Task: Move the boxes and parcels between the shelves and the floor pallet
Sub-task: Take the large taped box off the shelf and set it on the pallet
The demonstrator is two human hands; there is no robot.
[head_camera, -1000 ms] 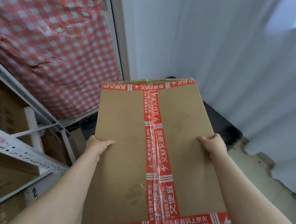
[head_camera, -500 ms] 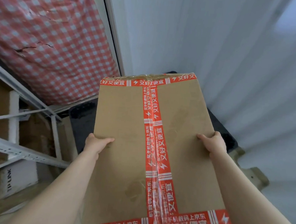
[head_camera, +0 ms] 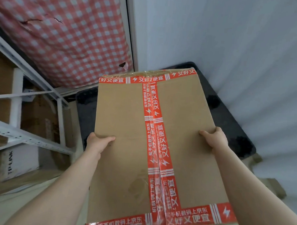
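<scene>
A large brown cardboard box [head_camera: 122, 145] sealed with red printed tape fills the middle of the head view. My left hand [head_camera: 98, 141] grips its left edge with the thumb on top. Its right edge is held by my right hand [head_camera: 215, 139], thumb on top too. The box hangs above a black floor pallet [head_camera: 230, 120] that lies in the corner below it. The box hides most of the pallet.
White metal shelving [head_camera: 31, 139] stands at the left with brown boxes [head_camera: 40, 122] and a white TP-LINK box [head_camera: 19, 164] on the lower levels. A red-checked bag [head_camera: 62, 32] leans behind it. White walls [head_camera: 234, 39] close the corner at right.
The box has sunk lower toward the pallet and the view has tilted down and right. More of the pallet and lower shelf shows. Both hands keep their grip.
</scene>
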